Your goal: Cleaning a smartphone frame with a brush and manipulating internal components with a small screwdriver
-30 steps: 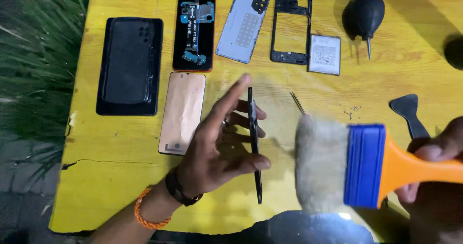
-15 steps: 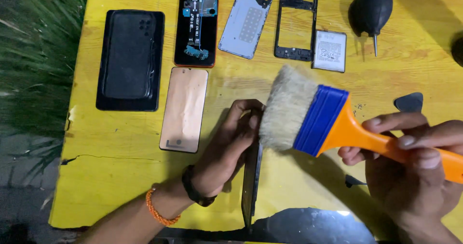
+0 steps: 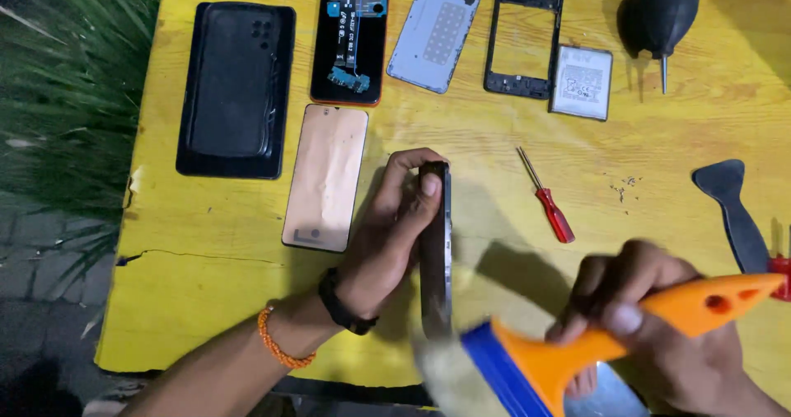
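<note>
My left hand [image 3: 387,236] grips a thin dark phone panel [image 3: 435,252] held on edge over the yellow table [image 3: 206,302], thumb on its top end. My right hand [image 3: 651,335] holds a brush by its orange handle [image 3: 659,322]; the blue ferrule [image 3: 503,376] and pale bristles [image 3: 445,380] sit at the panel's lower end near the bottom of the view. The bristle tips are blurred and partly cut off by the frame.
On the table lie a black phone case [image 3: 235,87], a copper-coloured panel [image 3: 325,176], an opened phone [image 3: 353,34], a grey back cover [image 3: 441,25], a black frame [image 3: 523,34], a battery [image 3: 583,81], a black air blower [image 3: 663,13], a red screwdriver [image 3: 548,199], a black pry tool [image 3: 733,211]. Grass [image 3: 66,96] lies left.
The brush has swept down from the panel's upper end to its lower end, towards me. My left hand has kept hold of the panel on edge.
</note>
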